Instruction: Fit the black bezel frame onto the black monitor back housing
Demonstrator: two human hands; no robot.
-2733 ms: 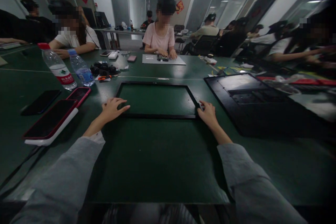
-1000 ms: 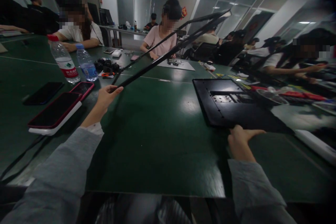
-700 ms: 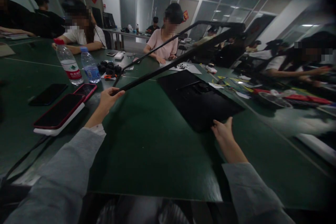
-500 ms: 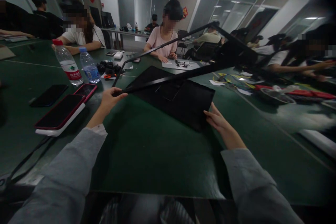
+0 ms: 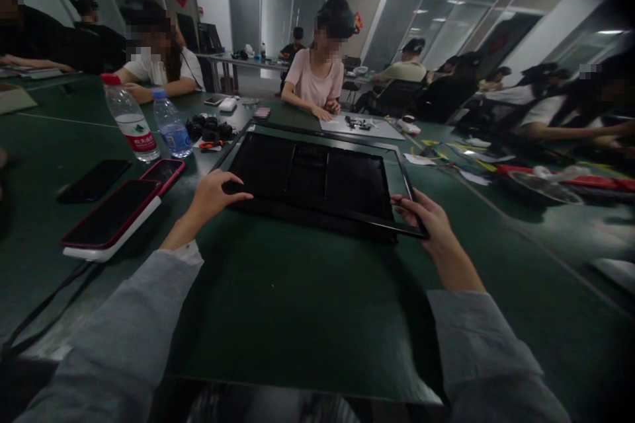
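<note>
A thin black rectangular frame [image 5: 407, 178], like a screen bezel, is held low and almost level over a black panel. The panel [image 5: 354, 182] looks like a monitor's back cover, with a recessed middle section, and shows through the frame's opening. At the frame's near left corner, my left hand [image 5: 206, 201] grips it between thumb and fingers. My right hand [image 5: 430, 218] is closed around the near right corner, fingertips reaching inside the opening. The frame extends past the panel on the right.
Left of my hands are phones [image 5: 112, 211], one on a white block, and two water bottles [image 5: 131, 122]. Black parts [image 5: 211, 129] lie behind them. Wires [image 5: 446, 155] and a bowl [image 5: 540, 186] are to the right. A person [image 5: 315, 76] works across the green table [image 5: 297, 317].
The frame has come down from a steep tilt to nearly level over the panel. My right hand has gone from the panel's edge to the frame's corner; my left hand stays on the frame.
</note>
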